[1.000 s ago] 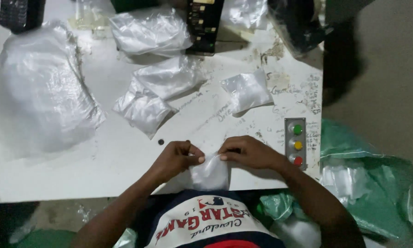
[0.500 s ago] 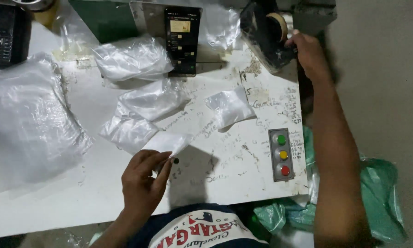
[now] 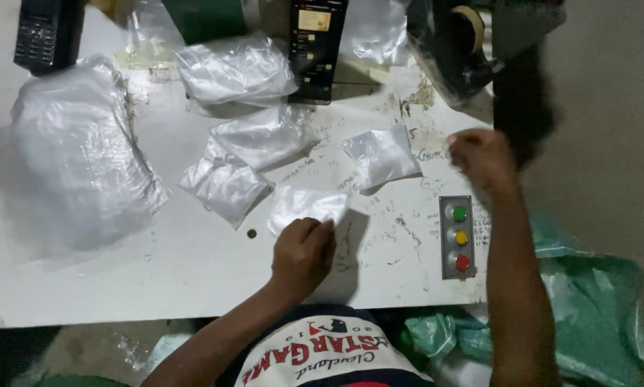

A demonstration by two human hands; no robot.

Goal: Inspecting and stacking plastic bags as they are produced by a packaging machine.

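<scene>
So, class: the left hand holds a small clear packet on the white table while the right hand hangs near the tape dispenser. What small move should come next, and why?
Probably bring the right hand back to the small packet, since only the left hand pinches it.

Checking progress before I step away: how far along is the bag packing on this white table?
Done: three small filled clear bags lie mid-table. In hand: the left hand pins another small bag by its edge; the right hand is blurred, its grip unclear. Left: a large plastic heap waits at the table's left.
</scene>
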